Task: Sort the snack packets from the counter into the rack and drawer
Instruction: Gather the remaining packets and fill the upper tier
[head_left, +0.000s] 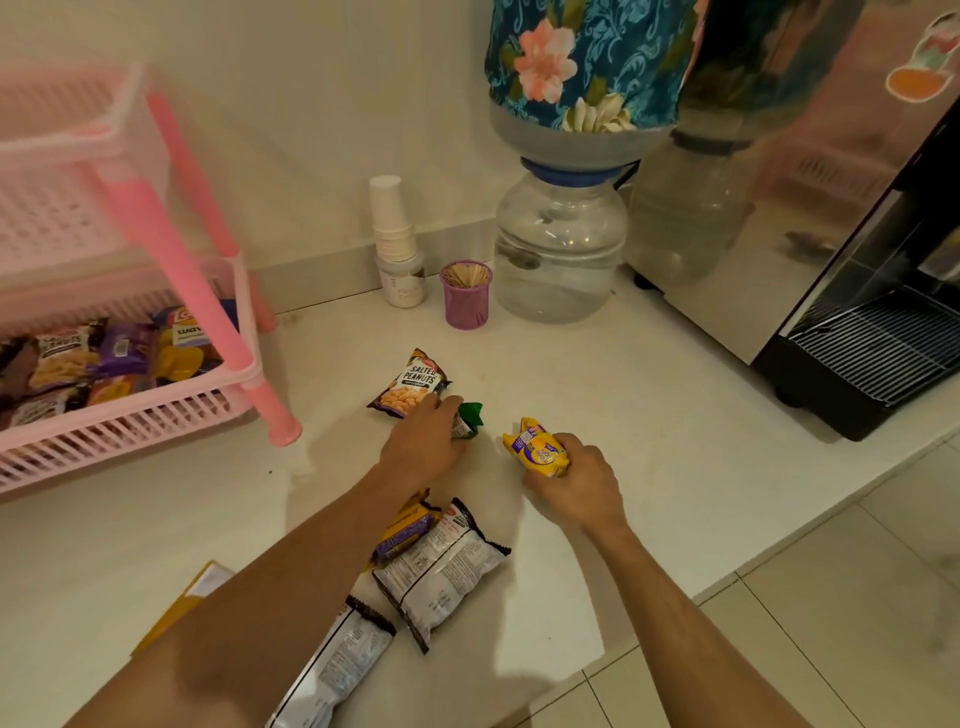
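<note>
In the right grip (576, 480), yellow packet (537, 448).

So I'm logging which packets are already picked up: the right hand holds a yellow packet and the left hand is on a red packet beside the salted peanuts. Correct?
Not quite: the packet under the left hand is green, not red, as the head view shows. The right hand does hold the yellow packet, and the salted peanuts lie beside it.
</note>
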